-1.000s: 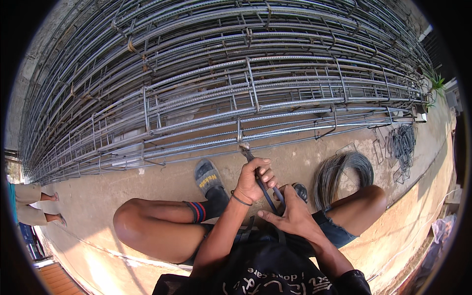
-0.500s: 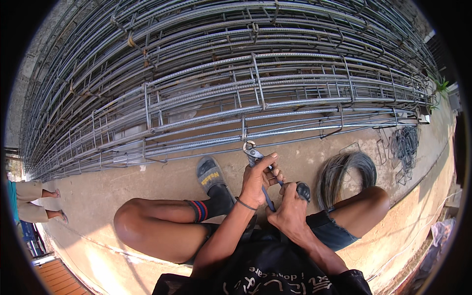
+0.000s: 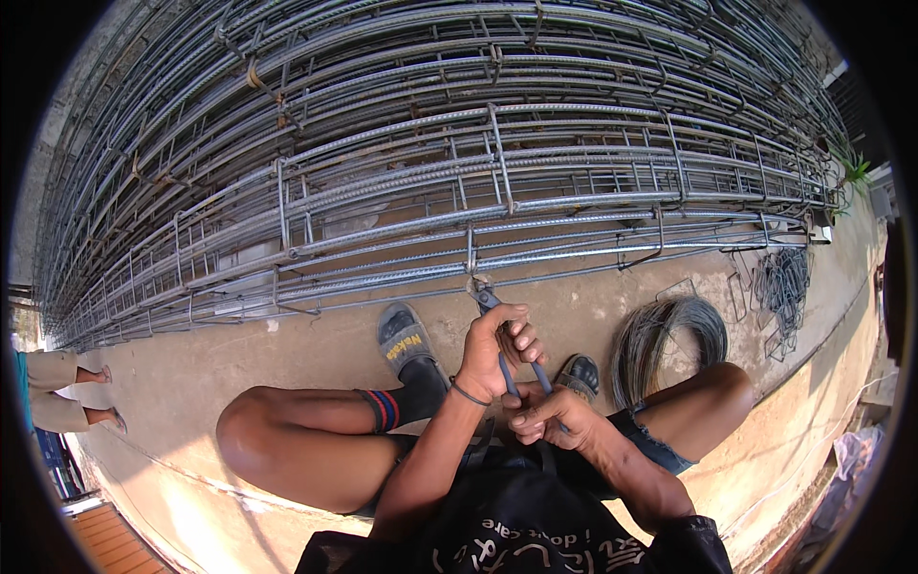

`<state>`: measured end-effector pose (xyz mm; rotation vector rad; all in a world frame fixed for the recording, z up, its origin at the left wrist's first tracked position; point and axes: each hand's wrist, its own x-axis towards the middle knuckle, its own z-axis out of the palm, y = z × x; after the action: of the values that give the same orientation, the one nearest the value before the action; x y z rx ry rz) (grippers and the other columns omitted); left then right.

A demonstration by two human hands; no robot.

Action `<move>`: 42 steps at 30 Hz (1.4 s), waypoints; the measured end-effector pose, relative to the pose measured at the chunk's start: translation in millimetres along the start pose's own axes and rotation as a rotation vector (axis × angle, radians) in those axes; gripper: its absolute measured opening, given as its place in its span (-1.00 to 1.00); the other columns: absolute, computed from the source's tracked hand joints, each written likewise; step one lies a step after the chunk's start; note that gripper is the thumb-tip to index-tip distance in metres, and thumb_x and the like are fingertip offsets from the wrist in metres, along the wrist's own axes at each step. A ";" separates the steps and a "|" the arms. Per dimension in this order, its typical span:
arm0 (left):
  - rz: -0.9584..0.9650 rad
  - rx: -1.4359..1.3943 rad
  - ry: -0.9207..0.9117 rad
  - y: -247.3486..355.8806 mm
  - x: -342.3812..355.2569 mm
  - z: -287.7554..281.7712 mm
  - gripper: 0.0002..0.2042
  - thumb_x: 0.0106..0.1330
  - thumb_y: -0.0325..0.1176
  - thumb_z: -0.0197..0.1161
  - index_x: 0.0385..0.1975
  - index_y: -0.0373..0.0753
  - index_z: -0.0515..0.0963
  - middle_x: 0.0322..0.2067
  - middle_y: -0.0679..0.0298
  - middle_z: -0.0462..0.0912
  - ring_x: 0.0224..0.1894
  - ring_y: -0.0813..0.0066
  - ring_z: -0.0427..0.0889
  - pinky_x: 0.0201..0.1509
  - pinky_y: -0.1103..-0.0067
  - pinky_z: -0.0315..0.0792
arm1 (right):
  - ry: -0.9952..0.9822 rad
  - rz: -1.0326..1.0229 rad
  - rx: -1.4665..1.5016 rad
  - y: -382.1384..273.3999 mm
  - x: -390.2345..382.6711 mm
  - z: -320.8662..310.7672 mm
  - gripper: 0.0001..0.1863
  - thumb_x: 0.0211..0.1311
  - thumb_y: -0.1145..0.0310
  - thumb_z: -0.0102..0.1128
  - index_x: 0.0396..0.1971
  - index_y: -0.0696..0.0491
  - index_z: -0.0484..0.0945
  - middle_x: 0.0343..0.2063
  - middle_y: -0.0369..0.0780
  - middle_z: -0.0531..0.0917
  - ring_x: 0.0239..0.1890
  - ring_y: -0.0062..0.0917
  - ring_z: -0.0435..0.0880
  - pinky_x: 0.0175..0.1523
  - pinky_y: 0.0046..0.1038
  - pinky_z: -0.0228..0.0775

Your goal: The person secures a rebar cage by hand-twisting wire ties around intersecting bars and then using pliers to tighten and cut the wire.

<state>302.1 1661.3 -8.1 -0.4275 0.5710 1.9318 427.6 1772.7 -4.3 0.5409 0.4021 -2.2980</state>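
My right hand (image 3: 555, 421) closes on the lower handles of the pincers (image 3: 502, 344); my left hand (image 3: 497, 349) wraps them higher up, both shut tight. The tool's nose meets the wire tie (image 3: 473, 284) on the rebar cage (image 3: 478, 191) ahead. Best, I judge, to twist evenly, nose square on the bar. The tie's shape is too small to read.

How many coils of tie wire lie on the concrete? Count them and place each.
2. A round grey coil of thin wire lies beside the person's right knee; a darker, looser wire bundle lies farther right, near the steel rebar cage's end. More may be hidden.
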 end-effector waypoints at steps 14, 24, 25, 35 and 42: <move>0.053 -0.031 0.122 -17.2 4.6 10.6 -0.68 0.23 -0.15 0.24 -0.66 -0.07 0.30 -0.72 0.37 0.34 -0.60 0.42 0.42 -0.38 0.40 0.39 | 1.150 -0.497 -1.676 2.1 -21.4 42.8 -0.48 -0.16 0.24 0.46 -0.30 0.22 0.39 -0.47 -0.05 0.62 -0.47 -0.22 0.65 -0.30 -0.28 0.49; 0.020 -0.198 -0.276 -15.4 4.8 -7.7 -0.80 0.30 -0.15 0.06 -0.38 -0.13 0.48 -0.56 0.30 0.52 -0.48 0.33 0.55 -0.21 0.36 0.48 | 0.480 -0.304 -0.295 0.5 -5.3 29.4 -0.60 -0.06 0.67 0.26 -0.21 0.08 0.33 -0.59 -0.39 0.40 -0.60 -0.73 0.35 -0.54 -0.61 0.06; 0.091 -0.127 -0.193 -18.4 5.7 -4.2 -0.76 0.29 -0.19 0.09 -0.20 -0.18 0.51 -0.43 0.25 0.58 -0.36 0.30 0.61 -0.11 0.34 0.51 | 0.565 -0.474 -0.627 6.2 -0.1 27.7 -0.58 -0.14 0.63 0.27 -0.23 0.11 0.32 -0.64 -0.34 0.40 -0.66 -0.54 0.41 -0.57 -0.46 0.14; 0.353 0.182 0.274 -13.7 10.1 17.7 -0.78 0.20 -0.24 0.37 -0.35 -0.22 0.52 -0.53 0.32 0.52 -0.50 0.48 0.57 -0.37 0.54 0.53 | 1.069 -0.859 -1.644 13.9 -0.3 17.3 -0.49 -0.20 0.41 0.44 -0.24 0.16 0.34 -0.38 -0.11 0.50 -0.44 -0.18 0.54 -0.31 -0.20 0.39; 0.437 0.353 0.131 -32.4 3.9 26.3 -0.69 0.35 -0.24 0.23 -0.03 -0.30 0.49 -0.43 0.26 0.57 -0.41 0.52 0.60 -0.35 0.53 0.54 | 0.555 -0.503 -0.944 -7.1 -21.9 0.9 -0.71 0.07 0.53 0.34 -0.35 0.08 0.33 -0.35 -0.17 0.60 -0.31 -0.42 0.63 -0.17 -0.41 0.47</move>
<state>329.0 1690.5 5.0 -0.2131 1.1462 2.1620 436.4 1790.0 8.1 0.5987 1.9347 -2.0151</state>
